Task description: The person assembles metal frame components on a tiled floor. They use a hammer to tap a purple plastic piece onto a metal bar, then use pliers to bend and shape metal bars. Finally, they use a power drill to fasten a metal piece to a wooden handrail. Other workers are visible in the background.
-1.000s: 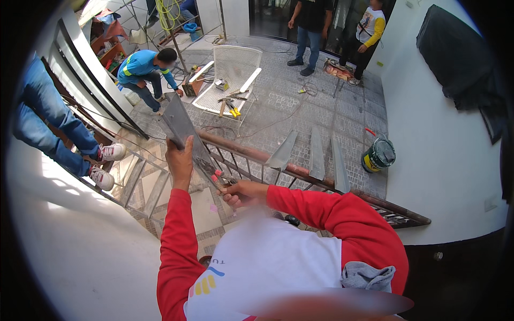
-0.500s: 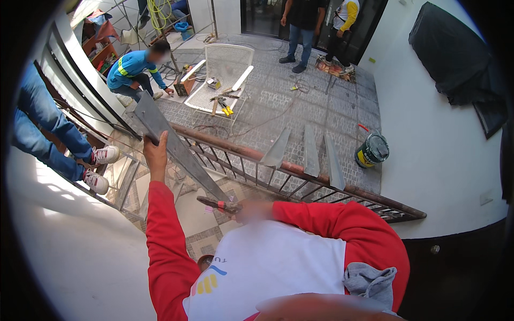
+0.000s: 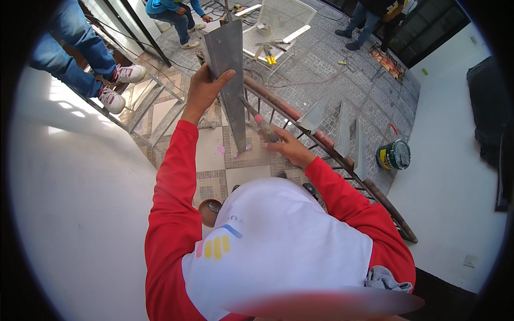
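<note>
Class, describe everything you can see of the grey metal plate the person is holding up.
The metal plate is a long, flat, dull grey strip, wider at its top and narrowing downward. It stands nearly upright beside the rusty railing. The left hand grips its left edge near the top; the right hand, holding a tool, is by its lower end.

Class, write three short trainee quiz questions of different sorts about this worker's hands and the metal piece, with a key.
1. True or false: the left hand grips the flat grey metal plate.
2. The right hand holds: A) a red-handled tool; B) a green paint bucket; C) nothing.
3. Fill in: the plate stands beside the rusty metal ______.

Key: 1 true; 2 A; 3 railing.
</note>
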A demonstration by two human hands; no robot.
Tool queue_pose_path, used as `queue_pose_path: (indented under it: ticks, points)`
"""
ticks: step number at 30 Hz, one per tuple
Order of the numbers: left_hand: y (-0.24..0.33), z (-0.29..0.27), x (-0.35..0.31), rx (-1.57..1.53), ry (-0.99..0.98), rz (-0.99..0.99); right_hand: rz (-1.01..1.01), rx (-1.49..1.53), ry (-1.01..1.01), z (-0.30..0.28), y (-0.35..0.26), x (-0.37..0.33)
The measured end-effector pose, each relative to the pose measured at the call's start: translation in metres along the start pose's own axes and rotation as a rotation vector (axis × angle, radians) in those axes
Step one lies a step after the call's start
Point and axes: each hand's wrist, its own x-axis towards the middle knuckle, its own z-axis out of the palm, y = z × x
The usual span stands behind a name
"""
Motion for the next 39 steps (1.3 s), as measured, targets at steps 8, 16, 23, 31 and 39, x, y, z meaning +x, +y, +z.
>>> queue_pose_path:
  ticks: [8,16,23,31,39]
  points:
    - [0.008,0.023,-0.01,0.21,0.335,0.11,-0.295,-0.417,0.243,0.032,0.02,0.024]
    - [0.0,0.021,-0.011,0.365,0.533,0.121,-0.292,-0.461,0.27,0.047,0.03,0.039]
    - [-0.004,0.015,-0.014,0.385,0.566,0.138,-0.308,-0.492,0.254,0.057,0.033,0.05]
    - [-0.006,0.012,-0.014,0.425,0.635,0.143,-0.108,0.094,0.361,0.09,0.026,0.054]
    - [-0.008,0.011,-0.016,0.377,0.683,0.13,-0.271,0.008,0.331,0.107,0.021,0.065]
